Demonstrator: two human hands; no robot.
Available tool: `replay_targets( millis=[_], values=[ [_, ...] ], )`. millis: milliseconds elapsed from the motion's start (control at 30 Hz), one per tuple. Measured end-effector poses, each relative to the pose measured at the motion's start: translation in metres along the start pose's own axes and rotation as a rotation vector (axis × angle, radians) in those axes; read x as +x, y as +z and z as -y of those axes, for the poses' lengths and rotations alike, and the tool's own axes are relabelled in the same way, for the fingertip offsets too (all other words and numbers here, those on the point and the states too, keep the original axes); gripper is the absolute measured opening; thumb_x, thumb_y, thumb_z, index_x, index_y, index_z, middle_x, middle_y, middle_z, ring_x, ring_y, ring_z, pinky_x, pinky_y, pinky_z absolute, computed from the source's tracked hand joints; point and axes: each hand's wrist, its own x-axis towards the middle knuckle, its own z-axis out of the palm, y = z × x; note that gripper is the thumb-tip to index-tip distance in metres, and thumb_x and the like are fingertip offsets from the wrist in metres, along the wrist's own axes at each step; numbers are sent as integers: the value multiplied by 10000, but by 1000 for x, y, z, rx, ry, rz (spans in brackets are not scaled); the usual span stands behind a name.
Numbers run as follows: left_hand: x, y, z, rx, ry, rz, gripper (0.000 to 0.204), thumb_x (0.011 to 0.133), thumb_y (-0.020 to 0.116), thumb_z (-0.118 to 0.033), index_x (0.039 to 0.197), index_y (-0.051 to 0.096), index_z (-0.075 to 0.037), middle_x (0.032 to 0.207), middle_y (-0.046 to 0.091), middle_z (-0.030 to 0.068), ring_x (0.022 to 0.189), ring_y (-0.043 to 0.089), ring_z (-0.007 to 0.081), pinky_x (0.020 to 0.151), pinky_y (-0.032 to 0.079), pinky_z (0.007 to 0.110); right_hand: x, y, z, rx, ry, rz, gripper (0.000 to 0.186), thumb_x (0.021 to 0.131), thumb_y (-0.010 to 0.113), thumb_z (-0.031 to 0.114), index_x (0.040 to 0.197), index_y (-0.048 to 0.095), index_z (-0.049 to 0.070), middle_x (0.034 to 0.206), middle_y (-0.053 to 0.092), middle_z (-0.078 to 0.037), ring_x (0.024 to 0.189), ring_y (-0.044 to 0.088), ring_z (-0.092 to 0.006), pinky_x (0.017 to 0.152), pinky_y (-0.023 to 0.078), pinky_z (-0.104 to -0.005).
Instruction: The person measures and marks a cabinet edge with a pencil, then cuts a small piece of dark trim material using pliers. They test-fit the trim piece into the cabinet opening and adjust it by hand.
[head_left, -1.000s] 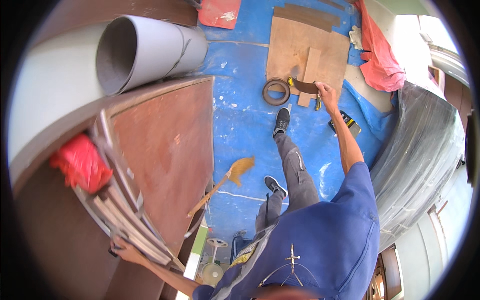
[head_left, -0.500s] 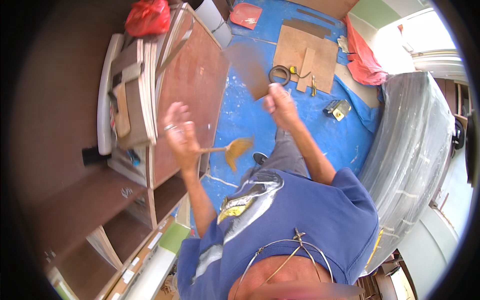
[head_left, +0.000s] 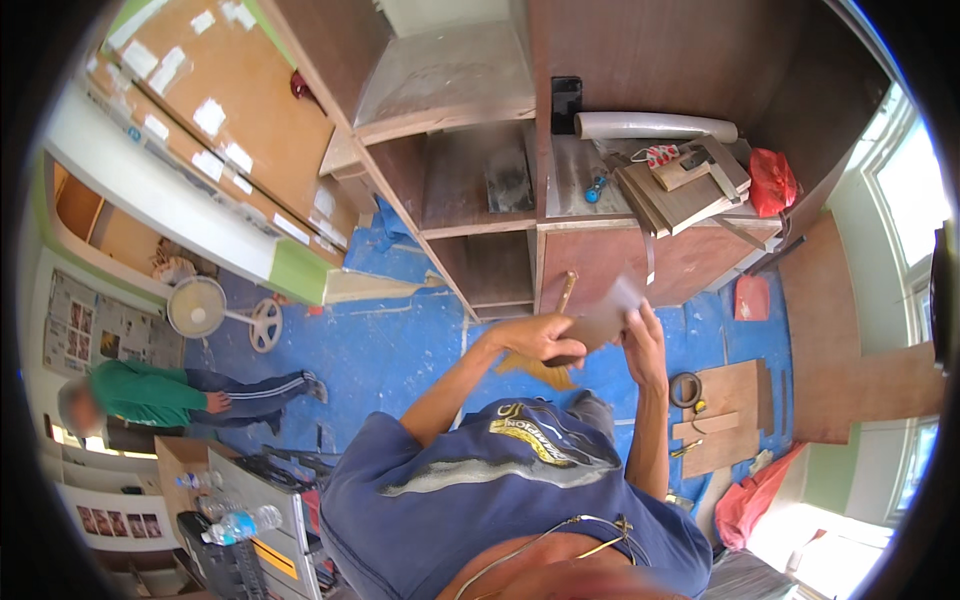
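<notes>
My left hand (head_left: pixel 545 338) is closed round a brush; its wooden handle (head_left: pixel 567 291) rises above the fist and its yellowish bristles (head_left: pixel 538 371) fan out below. The same hand's fingers meet the near left edge of a thin brown rectangular sheet (head_left: pixel 603 318). At the opposite side, my right hand (head_left: pixel 645 345) pinches that sheet between thumb and fingers. The sheet is tilted, with a pale glare and some blur at its upper corner. Both hands are in front of my chest, before a reddish-brown cabinet (head_left: pixel 640 262).
On the cabinet lie stacked boards (head_left: pixel 680 190), a white roll (head_left: pixel 655 126) and a red plastic bag (head_left: pixel 772 183). Blue sheeting (head_left: pixel 400 350) covers the floor. A tape roll (head_left: pixel 686 390) rests by a plywood panel (head_left: pixel 735 400). Left are a white fan (head_left: pixel 197 307) and a person in green (head_left: pixel 150 393).
The view has swung left, bringing shelves and another person in. My hands, formerly apart, have come together, and the left one with the brush now touches the sheet held by the right.
</notes>
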Motion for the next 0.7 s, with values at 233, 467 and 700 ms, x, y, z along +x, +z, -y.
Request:
replay_targets(
  millis=[233,467,700],
  values=[
    [-118,-37,22,-4,-2,-688,210,951,729,-149,1074,662,7,964,719,49,854,667,125,783,543,294,82,78,1,51,-101,42,387,1015,649,198,1363,541,70,1089,607,-6,851,569,-84,751,504,-249],
    [-120,-52,41,-758,728,-1104,294,900,755,-49,1151,619,-121,1102,686,36,961,641,133,825,520,286,150,149,-19,397,-108,136,300,1011,652,131,1296,561,161,1092,604,43,924,592,-78,801,527,-284],
    [-121,-129,27,-605,798,-1368,234,944,720,-33,1125,606,-130,1056,667,-14,937,621,86,824,517,260,199,181,-18,435,-48,190,194,1003,647,74,1141,569,186,965,598,59,829,600,-81,744,504,-250]
  ],
)
